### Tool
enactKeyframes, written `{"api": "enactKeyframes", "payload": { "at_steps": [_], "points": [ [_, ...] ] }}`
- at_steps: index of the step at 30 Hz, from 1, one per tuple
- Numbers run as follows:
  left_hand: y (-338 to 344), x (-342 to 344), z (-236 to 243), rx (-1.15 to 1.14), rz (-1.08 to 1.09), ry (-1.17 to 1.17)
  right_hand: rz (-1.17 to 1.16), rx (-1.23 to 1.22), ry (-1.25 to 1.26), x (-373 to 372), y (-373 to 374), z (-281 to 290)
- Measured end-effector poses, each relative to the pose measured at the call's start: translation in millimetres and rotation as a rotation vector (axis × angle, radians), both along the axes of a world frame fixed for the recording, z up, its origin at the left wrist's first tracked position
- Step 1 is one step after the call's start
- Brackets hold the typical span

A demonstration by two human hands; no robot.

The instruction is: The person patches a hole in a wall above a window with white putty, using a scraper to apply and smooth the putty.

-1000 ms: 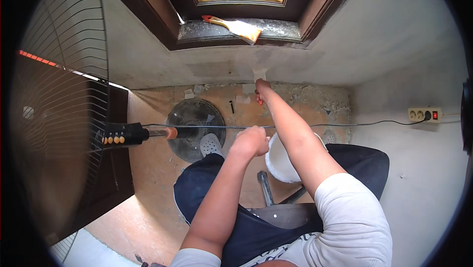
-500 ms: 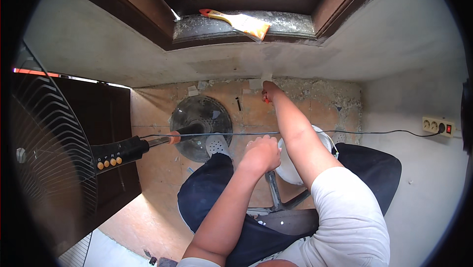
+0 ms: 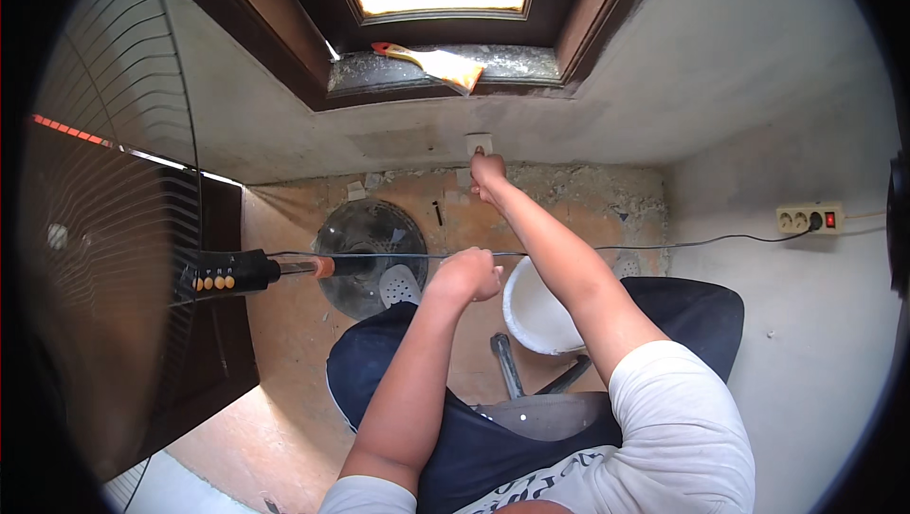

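Pale flat scraper (image 3: 480, 143) appears to rest against the low wall (image 3: 398, 142) beneath the window, just above the floor's edge. The right hand (image 3: 487, 174) has its fingers clamped around it; the grip hides the handle. The left hand (image 3: 466, 274) hangs with fingers curled beside the bucket (image 3: 510, 310), near the cord (image 3: 654, 247); whether they grip anything, I cannot tell. The step in hand looks like working the wall surface; the next move probably calls for a level blade and even pressure.
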State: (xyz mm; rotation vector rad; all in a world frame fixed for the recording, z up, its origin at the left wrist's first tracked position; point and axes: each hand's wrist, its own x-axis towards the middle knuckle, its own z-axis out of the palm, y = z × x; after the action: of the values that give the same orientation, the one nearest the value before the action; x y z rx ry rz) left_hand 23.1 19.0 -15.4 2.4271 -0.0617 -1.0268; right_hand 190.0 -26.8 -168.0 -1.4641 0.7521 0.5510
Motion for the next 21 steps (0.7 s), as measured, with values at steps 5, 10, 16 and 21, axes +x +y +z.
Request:
{"api": "enactKeyframes", "payload": {
  "at_steps": [5,10,16,21],
  "points": [
    [4.3,4.0,2.6,0.050,-0.061,0.087,0.215,-0.058,-0.187,-24.2,-17.2,76.4],
    [8.2,-0.2,7.7,0.067,-0.064,0.080,0.458,-0.025,-0.261,-70.6,-63.3,140.6],
    [8.8,-8.1,10.7,0.077,-0.102,0.051,0.810,-0.071,-0.188,-128.4,-157.4,209.2],
    [10.0,-11.6,-1.1,0.126,-0.126,0.052,1.006,-0.350,-0.095,-183.8,-234.4,249.5]
  ]
}}
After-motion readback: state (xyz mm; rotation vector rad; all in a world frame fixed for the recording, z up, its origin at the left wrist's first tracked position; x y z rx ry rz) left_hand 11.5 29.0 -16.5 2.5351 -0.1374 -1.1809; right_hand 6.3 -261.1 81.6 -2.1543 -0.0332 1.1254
